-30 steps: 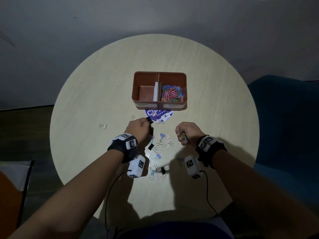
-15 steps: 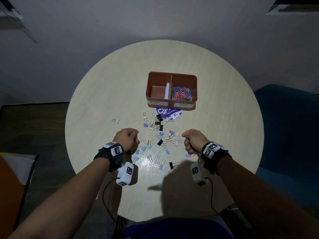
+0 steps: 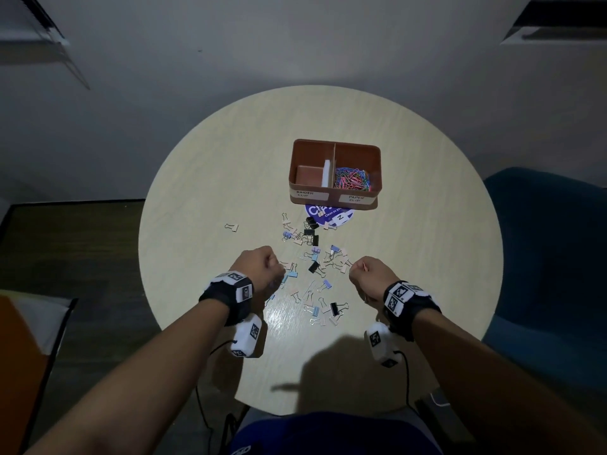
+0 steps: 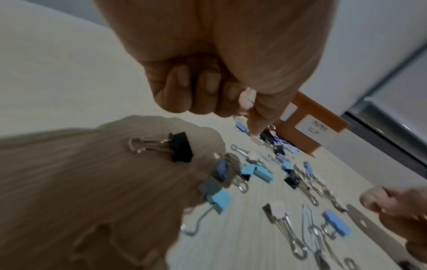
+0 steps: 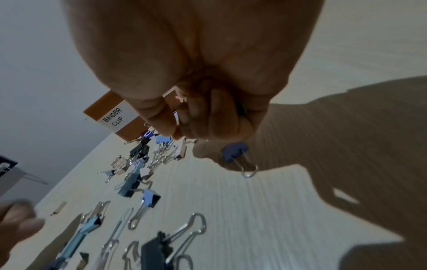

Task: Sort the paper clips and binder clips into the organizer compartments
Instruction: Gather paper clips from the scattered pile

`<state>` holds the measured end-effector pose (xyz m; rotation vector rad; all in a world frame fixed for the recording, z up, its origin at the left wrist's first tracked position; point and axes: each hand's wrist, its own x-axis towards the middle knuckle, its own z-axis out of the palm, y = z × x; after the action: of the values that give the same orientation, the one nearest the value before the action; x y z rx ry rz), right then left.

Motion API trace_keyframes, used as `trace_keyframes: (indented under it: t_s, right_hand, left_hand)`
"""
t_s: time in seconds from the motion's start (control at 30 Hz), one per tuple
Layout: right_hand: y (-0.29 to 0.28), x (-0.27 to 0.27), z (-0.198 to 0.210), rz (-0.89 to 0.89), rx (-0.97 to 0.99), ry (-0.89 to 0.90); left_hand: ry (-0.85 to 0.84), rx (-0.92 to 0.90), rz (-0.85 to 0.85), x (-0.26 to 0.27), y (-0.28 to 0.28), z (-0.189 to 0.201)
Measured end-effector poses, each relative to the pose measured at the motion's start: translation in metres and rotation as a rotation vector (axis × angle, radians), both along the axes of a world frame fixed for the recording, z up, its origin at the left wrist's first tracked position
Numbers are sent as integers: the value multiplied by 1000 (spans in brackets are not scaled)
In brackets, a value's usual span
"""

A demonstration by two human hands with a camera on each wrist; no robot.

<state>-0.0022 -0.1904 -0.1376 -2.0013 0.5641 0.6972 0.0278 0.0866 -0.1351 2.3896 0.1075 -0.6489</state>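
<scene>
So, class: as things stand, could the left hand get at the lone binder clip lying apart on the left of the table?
Probably yes. The lone binder clip lies on bare table, nothing between it and the left hand, whose curled fingers would first have to open.

Organizer (image 3: 335, 195) sits ahead of both hands w/ paper clips (image 3: 351, 179) in its right compartment. Binder clips (image 3: 315, 267) lie scattered on the table (image 3: 213, 192) btwn left hand (image 3: 259, 270) & right hand (image 3: 374, 277).
</scene>
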Motion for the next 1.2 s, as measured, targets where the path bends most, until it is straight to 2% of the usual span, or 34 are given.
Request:
trace_keyframes:
  t_s: [0.2, 0.33, 0.47, 0.6, 0.73, 0.93, 1.07, 1.2]
  right_hand:
    - [-5, -12, -10, 40, -73, -44]
    - [-16, -18, -7, 49, -86, -54]
    - [-28, -19, -5, 50, -123, -89]
    - [-36, -19, -3, 7, -67, -101]
    - [-34, -18, -1, -38, -23, -85]
    - [-22, -15, -2, -218, 93, -3]
    - [-17, -13, 4, -301, 145, 12]
    - [-17, -11, 8, -387, 218, 19]
  left_hand:
    - [-111, 226, -303, 21, -37, 2]
    - [-117, 390, -470, 31, -55, -3]
    - [-126, 450, -498, 32, -65, -5]
    - [-140, 479, -480, 27, -65, -8]
    - [-139, 440, -399, 20, -58, -7]
    - [-56, 50, 51, 15, -27, 11]
    - [-30, 62, 230, 13, 9, 14]
    - [-11, 107, 295, 13, 51, 7]
